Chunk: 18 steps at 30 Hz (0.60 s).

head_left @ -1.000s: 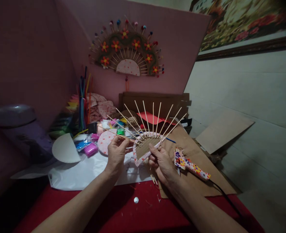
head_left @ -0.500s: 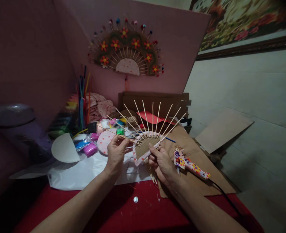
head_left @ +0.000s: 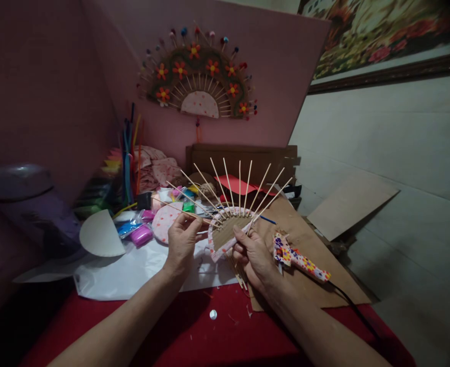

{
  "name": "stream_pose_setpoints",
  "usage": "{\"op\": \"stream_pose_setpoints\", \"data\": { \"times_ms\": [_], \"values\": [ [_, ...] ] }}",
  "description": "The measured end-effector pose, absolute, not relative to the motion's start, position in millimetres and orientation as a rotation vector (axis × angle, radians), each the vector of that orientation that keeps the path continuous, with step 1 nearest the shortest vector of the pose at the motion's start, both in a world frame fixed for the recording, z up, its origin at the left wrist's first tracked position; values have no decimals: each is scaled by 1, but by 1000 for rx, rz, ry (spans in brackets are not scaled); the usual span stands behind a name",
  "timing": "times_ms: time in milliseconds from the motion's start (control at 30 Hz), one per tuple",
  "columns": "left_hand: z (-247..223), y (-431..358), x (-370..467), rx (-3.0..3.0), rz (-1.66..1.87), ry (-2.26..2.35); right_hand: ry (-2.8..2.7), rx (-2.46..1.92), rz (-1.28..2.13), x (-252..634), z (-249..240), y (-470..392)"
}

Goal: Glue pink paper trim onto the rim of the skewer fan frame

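Observation:
My right hand (head_left: 250,251) pinches the straight edge of a half-round cardboard piece (head_left: 228,233) edged with pink dotted fabric. Thin wooden sticks (head_left: 228,182) fan out from its curved side, pointing up and outward. At the left end of that fan, my left hand (head_left: 184,238) has its thumb and fingers closed on a wooden stick (head_left: 197,216), whose inner end meets the piece. Just behind my left hand lies a pink dotted half-round (head_left: 163,222). More loose sticks (head_left: 237,272) show below the piece, partly hidden by my right hand.
A glue gun (head_left: 299,259) in flowered covering lies on brown cardboard (head_left: 337,285) at the right, its cord trailing forward. Colourful clay packets (head_left: 141,234) and a white half-round (head_left: 101,233) sit at the left. A finished decorated fan (head_left: 200,76) hangs on the pink board behind.
Both hands keep the same grip on the piece and the stick. The whole view has shifted only slightly.

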<state>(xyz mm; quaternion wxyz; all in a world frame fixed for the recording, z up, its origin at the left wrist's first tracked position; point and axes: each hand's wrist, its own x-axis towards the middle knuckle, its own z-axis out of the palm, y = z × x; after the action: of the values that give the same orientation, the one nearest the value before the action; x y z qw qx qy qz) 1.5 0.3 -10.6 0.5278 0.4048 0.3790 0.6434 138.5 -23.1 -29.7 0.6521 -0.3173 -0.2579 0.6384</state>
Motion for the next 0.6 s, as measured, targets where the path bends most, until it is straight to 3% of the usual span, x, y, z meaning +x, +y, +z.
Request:
{"op": "stream_pose_setpoints", "data": {
  "times_ms": [600],
  "values": [
    [-13,1,0,987,1540,888,-588,-728,1452,138,-29,-24]
  ]
}}
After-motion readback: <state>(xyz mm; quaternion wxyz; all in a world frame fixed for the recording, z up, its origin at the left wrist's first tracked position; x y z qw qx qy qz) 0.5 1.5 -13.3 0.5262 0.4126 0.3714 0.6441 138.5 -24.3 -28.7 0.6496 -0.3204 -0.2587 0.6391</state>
